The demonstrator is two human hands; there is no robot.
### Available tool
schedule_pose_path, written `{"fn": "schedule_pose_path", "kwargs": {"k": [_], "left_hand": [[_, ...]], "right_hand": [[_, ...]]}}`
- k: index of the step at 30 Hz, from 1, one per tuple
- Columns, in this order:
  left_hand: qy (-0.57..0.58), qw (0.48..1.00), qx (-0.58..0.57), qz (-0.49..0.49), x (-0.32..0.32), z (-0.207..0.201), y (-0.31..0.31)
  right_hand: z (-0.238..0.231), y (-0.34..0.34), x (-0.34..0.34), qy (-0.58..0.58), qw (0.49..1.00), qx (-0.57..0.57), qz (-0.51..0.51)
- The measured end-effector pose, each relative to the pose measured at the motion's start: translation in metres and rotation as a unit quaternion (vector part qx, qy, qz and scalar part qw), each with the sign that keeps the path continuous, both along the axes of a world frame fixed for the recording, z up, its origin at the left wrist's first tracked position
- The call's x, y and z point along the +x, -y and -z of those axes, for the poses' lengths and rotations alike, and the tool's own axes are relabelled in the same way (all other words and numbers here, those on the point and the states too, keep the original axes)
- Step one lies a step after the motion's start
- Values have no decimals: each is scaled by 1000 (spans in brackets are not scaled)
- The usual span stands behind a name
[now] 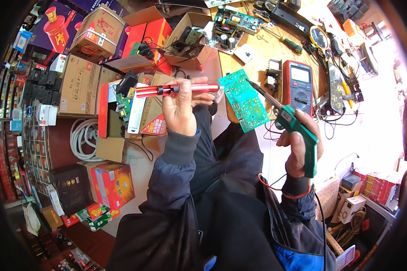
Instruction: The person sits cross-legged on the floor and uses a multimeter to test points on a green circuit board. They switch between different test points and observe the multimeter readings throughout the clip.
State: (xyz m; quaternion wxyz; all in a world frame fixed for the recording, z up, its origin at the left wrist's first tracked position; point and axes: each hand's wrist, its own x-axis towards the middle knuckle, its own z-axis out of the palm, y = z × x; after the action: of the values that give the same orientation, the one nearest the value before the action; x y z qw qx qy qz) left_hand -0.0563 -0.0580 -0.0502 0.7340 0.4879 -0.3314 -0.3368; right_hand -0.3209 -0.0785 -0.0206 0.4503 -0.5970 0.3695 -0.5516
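The desk [276, 41] has the board [245, 101] over its near left corner. The right grip [303, 142] is wrapped round the iron [310, 156] (tip contact unclear), the left grip [181, 113] round the pump [199, 88]. Best heat joints briefly, with the pump's nozzle close beside the tip.

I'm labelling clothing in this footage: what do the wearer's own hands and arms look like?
The left hand and right hand are ungloved. The left sleeve and right sleeve are dark navy to black; the left cuff is grey and close-fitting.
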Motion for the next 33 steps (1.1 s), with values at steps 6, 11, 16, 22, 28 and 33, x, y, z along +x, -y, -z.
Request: {"fn": "schedule_pose_path", "kwargs": {"k": [6,11,16,22,28,33], "left_hand": [[-4,1000,2,7,-9,9,9],[19,1000,-8,-12,-14,15,8],[-89,995,-29,-35,-25,21,2],[-185,981,-4,-61,-39,29,5],[-187,981,-4,-45,-32,31,24],[-176,984,-6,-37,-28,30,29]], "right_hand": [[0,13,-6,86,994,62,-19],[13,12,9,23,1000,10,9],[34,-1,30,74,997,32,11],[56,-9,44,161,985,64,22],[59,-10,59,204,972,101,52],[54,-5,60,198,975,79,60]]}}
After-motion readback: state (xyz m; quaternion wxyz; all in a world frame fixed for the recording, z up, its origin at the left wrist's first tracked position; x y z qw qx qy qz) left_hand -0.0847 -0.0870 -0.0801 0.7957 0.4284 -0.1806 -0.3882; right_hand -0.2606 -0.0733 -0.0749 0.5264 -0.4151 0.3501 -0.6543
